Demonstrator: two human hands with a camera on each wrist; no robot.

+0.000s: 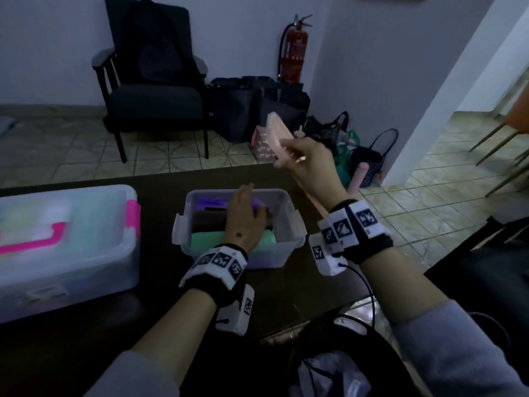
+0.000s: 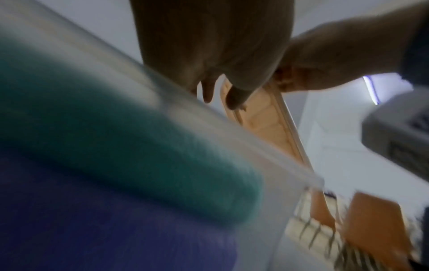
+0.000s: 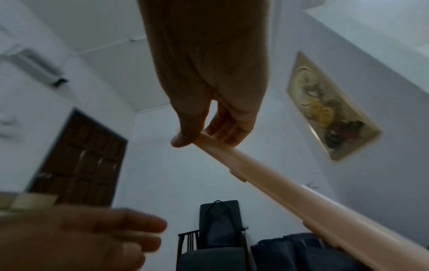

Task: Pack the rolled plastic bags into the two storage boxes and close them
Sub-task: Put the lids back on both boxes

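Closing step on the small box (image 1: 289, 224): my left hand (image 1: 243, 222) lies flat, pressing the rolls (image 1: 206, 239) down inside it, my right hand (image 1: 309, 161) pinches the peach lid (image 1: 279, 133) up beyond it, which next needs lowering squarely onto the rim.
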